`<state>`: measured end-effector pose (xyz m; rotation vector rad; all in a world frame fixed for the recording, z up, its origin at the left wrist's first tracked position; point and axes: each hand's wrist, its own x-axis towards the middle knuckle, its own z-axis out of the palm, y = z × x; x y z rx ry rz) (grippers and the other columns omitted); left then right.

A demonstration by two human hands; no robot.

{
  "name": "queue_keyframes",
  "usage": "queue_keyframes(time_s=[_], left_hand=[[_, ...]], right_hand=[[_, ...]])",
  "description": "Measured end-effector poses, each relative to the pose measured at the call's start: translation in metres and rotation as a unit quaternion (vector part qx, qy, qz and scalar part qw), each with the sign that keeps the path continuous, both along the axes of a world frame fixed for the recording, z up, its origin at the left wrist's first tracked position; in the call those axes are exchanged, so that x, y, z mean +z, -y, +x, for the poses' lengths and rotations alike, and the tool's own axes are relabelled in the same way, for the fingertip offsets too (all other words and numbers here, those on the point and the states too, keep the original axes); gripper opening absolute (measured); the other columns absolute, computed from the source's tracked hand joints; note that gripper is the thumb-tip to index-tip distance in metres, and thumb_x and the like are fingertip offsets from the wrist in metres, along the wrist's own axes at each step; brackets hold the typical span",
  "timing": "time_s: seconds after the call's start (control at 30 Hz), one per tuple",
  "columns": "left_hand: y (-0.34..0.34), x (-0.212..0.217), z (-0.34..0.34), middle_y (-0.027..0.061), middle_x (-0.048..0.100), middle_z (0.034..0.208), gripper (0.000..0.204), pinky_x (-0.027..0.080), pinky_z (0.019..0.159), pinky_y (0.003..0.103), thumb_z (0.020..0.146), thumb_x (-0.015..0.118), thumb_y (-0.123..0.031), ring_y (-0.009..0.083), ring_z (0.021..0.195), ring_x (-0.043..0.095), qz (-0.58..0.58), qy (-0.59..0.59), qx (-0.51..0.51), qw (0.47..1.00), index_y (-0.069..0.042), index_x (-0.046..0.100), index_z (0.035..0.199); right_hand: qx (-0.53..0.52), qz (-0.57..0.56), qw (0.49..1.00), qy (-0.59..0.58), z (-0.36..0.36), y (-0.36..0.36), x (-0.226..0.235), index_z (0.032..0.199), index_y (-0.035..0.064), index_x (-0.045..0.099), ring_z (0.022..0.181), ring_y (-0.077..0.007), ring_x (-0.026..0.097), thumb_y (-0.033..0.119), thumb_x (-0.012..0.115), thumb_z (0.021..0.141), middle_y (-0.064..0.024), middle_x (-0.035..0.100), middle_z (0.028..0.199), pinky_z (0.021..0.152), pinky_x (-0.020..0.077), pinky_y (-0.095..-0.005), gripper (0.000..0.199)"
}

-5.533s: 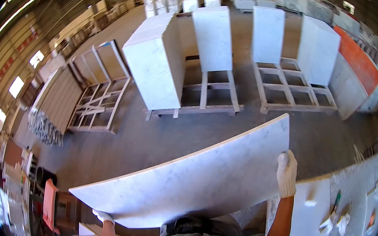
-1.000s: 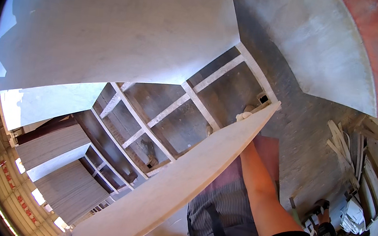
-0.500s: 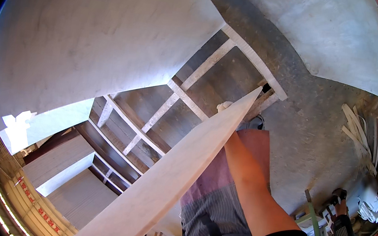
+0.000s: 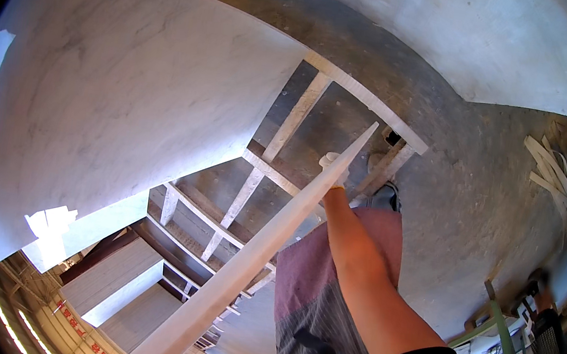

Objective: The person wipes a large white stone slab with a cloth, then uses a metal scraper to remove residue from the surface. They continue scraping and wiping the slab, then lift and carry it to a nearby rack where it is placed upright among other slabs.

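My right hand (image 4: 332,169), in a pale glove, is closed around the far end of a long pale slab (image 4: 257,241). The slab stands nearly on edge, its narrow side toward me, and runs from the lower left up to a pointed-looking far end. Part of the hand is hidden behind it. My left hand does not show. Just beyond the slab is a low wooden frame (image 4: 363,91) of pale beams and crossbars. Over the frame's left part lies a large grey-veined sheet (image 4: 146,80).
Another pale sheet (image 4: 516,43) lies at the far right. Loose wooden strips (image 4: 556,173) are piled on the concrete floor (image 4: 449,220) at right. A green metal stand (image 4: 502,335) and a person (image 4: 549,334) are at lower right. Grey stacked boards (image 4: 115,284) stand lower left.
The slab has tilted more upright, so its broad face has narrowed to an edge. My right hand, now more visible, stays closed on it. The view has shifted slightly.
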<state>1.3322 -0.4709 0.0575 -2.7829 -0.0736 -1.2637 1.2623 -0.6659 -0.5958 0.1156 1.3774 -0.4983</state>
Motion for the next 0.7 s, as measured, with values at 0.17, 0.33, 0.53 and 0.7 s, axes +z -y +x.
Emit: queue_keyframes(time_s=[0.17, 0.33, 0.53, 0.7], left_hand=[[0.014, 0.0, 0.006, 0.004, 0.05, 0.075, 0.045, 0.045, 0.06, 0.032, 0.101, 0.041, -0.047, 0.0183, 0.066, 0.052, 0.018, -0.005, -0.006, 1.0, -0.007, 0.054, 0.086], [0.031, 0.004, 0.018, 0.0039, 0.05, 0.074, 0.047, 0.044, 0.059, 0.032, 0.101, 0.04, -0.048, 0.0181, 0.065, 0.052, 0.024, -0.007, -0.029, 0.999, -0.006, 0.055, 0.085], [0.046, 0.013, 0.019, 0.0038, 0.05, 0.072, 0.051, 0.044, 0.058, 0.031, 0.102, 0.039, -0.05, 0.0178, 0.064, 0.052, 0.033, -0.005, -0.036, 0.999, -0.006, 0.056, 0.084], [0.074, 0.024, 0.024, 0.0037, 0.05, 0.071, 0.054, 0.043, 0.057, 0.031, 0.102, 0.039, -0.052, 0.0176, 0.063, 0.052, 0.026, -0.01, -0.065, 0.998, -0.005, 0.057, 0.084]], right_hand=[[-0.023, 0.036, 0.995, -0.086, 0.015, 0.024, 0.033, 0.083, 0.0029, 0.065, 0.062, -0.0208, 0.058, 0.046, 0.043, 0.103, -0.0073, 0.059, 0.07, 0.06, 0.0491, -0.0309, 0.053], [0.045, 0.041, 0.996, -0.068, 0.003, 0.025, 0.025, 0.136, -0.001, 0.052, 0.119, -0.0297, 0.059, 0.067, 0.041, 0.096, -0.013, 0.058, 0.135, 0.1, 0.0474, -0.04, 0.08], [0.159, 0.073, 0.97, -0.167, 0.015, 0.045, 0.073, 0.133, 0.0006, 0.058, 0.116, -0.0243, 0.059, 0.055, 0.045, 0.097, -0.0083, 0.063, 0.128, 0.097, 0.0454, -0.0353, 0.066], [0.273, -0.021, 0.961, -0.024, -0.011, 0.053, 0.093, 0.119, 0.0047, 0.065, 0.099, -0.017, 0.062, 0.039, 0.053, 0.096, -0.0054, 0.066, 0.112, 0.083, 0.0475, -0.0313, 0.043]])
